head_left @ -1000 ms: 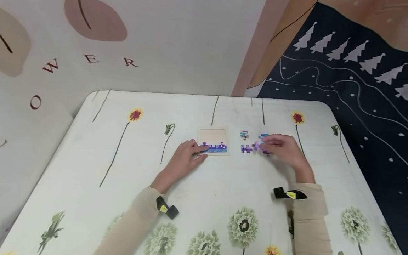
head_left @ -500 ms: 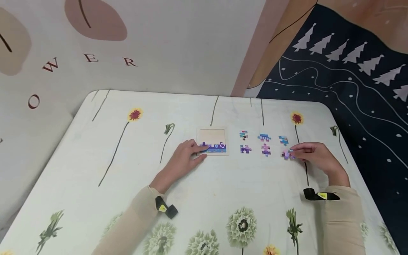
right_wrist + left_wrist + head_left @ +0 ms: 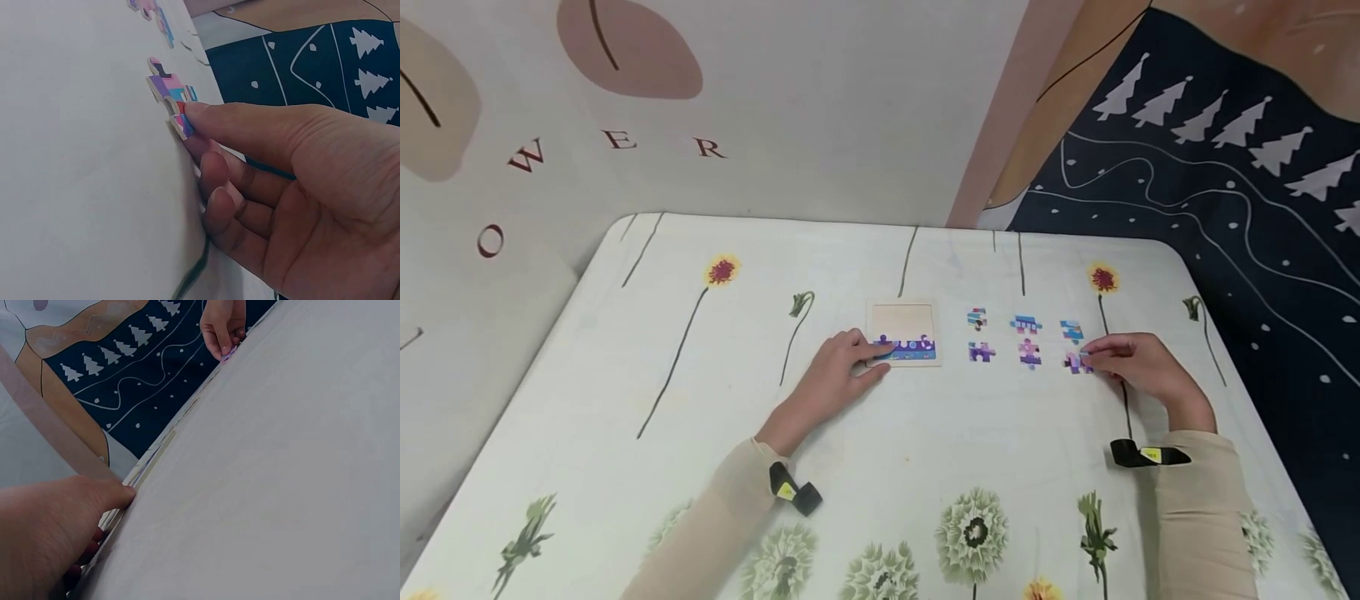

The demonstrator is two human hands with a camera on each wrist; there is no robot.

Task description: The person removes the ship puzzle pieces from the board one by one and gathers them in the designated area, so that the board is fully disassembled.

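A wooden jigsaw tray (image 3: 904,318) lies on the table, with purple and blue pieces (image 3: 913,352) filling its near part. My left hand (image 3: 826,379) rests at its left side, index finger stretched over the pieces and thumb at the near-left corner. In the left wrist view the thumb of the left hand (image 3: 62,525) meets the tray's edge; the other fingers are mostly hidden. To the right, my right hand (image 3: 1142,371) pinches a pink and purple puzzle piece (image 3: 1075,362) between thumb and forefinger, low at the table. In the right wrist view its remaining fingers curl loosely below.
Several loose puzzle pieces lie in two rows right of the tray, among them a purple one (image 3: 981,352), a pink one (image 3: 1029,353) and blue ones (image 3: 1026,324). The white flower-patterned tablecloth (image 3: 880,450) reaches back to a wall; dark fabric (image 3: 1262,275) hangs beyond the right edge.
My right hand has moved right from the middle pieces to the near-right piece, staying there over the last half second. The left hand has kept its place on the tray.
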